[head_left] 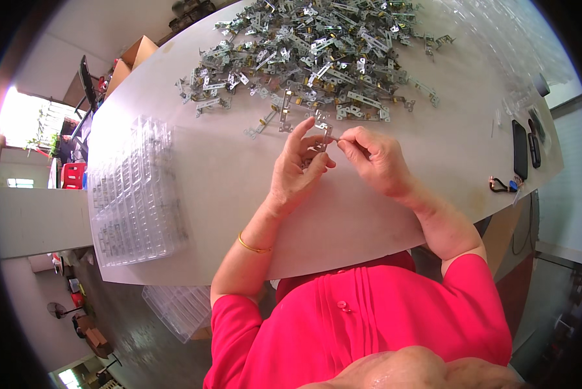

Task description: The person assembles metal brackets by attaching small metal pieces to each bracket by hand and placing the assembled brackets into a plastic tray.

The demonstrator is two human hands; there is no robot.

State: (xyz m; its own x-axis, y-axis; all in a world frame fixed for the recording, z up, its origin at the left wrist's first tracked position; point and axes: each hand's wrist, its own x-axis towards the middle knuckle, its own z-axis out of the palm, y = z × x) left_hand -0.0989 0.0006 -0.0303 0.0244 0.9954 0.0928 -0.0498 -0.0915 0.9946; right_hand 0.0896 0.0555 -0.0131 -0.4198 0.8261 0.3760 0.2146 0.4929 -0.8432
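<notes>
My left hand [295,170] holds a small silvery metal bracket [327,134] upright between thumb and fingers, with its index finger raised. From the right, my right hand [380,161] pinches thumb and forefinger together at the bracket's edge. A thin bit shows at those fingertips, too small to name. Just beyond both hands lies a large heap of similar metal brackets [323,48], some with brass-coloured parts. A few loose brackets [265,121] lie at the heap's near edge, close to my left hand.
Stacked clear plastic trays [135,194] stand on the left of the white table [232,194]. More clear plastic [498,39] lies far right. Near the right edge are a black phone-like slab [520,149] and a dark cord loop [498,185]. Another clear tray [177,308] sits below the table's left edge.
</notes>
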